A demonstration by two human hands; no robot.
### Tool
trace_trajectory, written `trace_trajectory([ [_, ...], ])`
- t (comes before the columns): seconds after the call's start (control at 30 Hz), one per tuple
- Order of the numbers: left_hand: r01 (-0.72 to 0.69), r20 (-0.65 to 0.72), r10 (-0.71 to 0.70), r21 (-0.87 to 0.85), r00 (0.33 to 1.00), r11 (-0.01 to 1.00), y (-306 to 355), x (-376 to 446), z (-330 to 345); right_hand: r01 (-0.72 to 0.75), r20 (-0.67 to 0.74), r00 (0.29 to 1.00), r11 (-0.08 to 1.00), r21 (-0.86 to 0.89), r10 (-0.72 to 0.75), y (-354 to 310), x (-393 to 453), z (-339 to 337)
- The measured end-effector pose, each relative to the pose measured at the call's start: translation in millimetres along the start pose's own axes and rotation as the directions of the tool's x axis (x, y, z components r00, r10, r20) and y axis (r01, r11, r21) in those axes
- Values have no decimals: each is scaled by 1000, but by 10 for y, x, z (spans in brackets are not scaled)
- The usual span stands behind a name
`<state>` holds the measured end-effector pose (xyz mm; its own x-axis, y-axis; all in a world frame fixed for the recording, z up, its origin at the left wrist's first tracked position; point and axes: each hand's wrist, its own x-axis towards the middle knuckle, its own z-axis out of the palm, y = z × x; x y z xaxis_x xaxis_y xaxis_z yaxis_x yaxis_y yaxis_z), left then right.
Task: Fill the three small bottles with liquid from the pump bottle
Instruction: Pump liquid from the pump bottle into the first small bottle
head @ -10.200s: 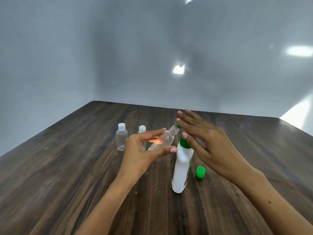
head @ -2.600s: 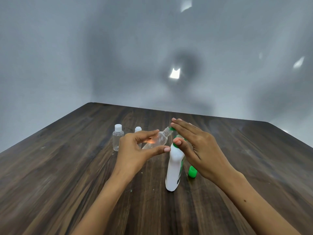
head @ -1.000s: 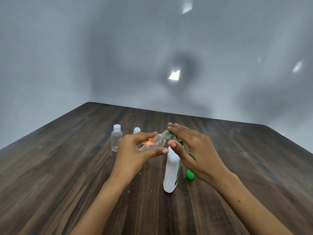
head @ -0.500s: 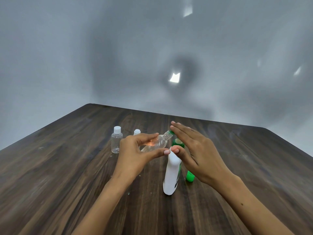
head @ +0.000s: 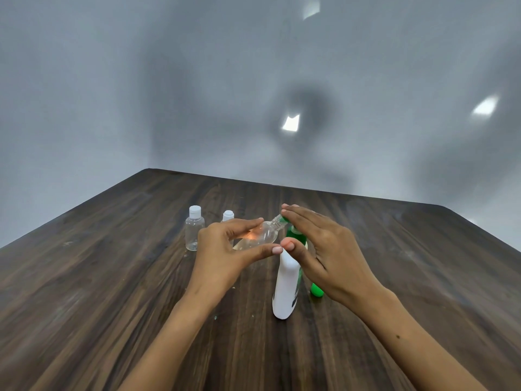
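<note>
Right hand point(head: 335, 249) lowered onto pump point(head: 294, 235), fingers straight; left hand point(head: 225, 255) pinches clear bottle point(head: 260, 235), neck toward 2 o'clock, liquid inside.

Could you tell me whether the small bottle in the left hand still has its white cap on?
No, the small bottle held tilted by the left hand shows a bare threaded neck, unlike the two capped bottles standing behind.

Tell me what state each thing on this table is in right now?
Tilted clear small bottle: uncapped, held by left hand, neck at the pump spout.
White pump bottle with green pump: upright, right hand flat on pump.
Two clear bottles with white caps: capped, upright.
Green cap: off, on dark wooden table.
</note>
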<state>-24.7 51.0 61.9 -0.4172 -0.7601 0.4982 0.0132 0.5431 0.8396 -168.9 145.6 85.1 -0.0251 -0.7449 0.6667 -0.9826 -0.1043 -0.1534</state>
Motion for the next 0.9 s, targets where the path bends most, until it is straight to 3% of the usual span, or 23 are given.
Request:
trace_trajectory([
  [0.27, -10, -7, 10, 3, 1000, 1000, 18, 12, -3, 34, 42, 999, 995, -98, -30, 9, 9, -35],
  [0.9, -32, -31, 32, 13, 999, 999, -39, 12, 9, 27, 75, 997, 994, -102, -19, 31, 10, -96],
])
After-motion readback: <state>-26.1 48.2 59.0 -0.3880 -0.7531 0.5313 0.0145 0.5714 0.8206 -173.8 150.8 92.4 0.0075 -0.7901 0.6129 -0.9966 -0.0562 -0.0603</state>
